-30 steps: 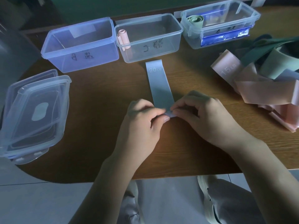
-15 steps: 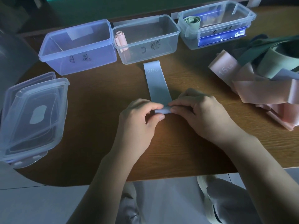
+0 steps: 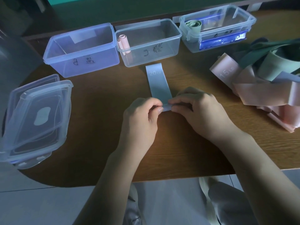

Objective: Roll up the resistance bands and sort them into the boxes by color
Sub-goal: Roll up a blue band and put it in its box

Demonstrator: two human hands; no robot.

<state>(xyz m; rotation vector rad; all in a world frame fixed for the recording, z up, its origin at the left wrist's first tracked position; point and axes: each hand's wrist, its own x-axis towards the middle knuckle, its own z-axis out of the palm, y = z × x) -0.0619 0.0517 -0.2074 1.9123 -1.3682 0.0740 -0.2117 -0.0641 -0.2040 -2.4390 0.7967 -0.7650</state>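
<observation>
Here the left hand (image 3: 139,117) and the right hand (image 3: 199,111) both pinched the rolled near end of a pale blue band (image 3: 158,85) lying flat on the table (image 3: 97,111), its far end marked "20 LB" just before the middle box (image 3: 162,51). A pink roll (image 3: 124,43) lay in that box, a green roll (image 3: 194,25) in the right box (image 3: 240,21). The left box (image 3: 81,52) stood beside them; loose bands (image 3: 259,88) were heaped at the right.

Printed weights and handwritten box marks

We read "20 LB" on the blue band (image 3: 158,82), "15 LB" on the pink band (image 3: 225,72) — a handwritten "B" on the left box (image 3: 81,51), "C" on the middle box (image 3: 148,43).
</observation>
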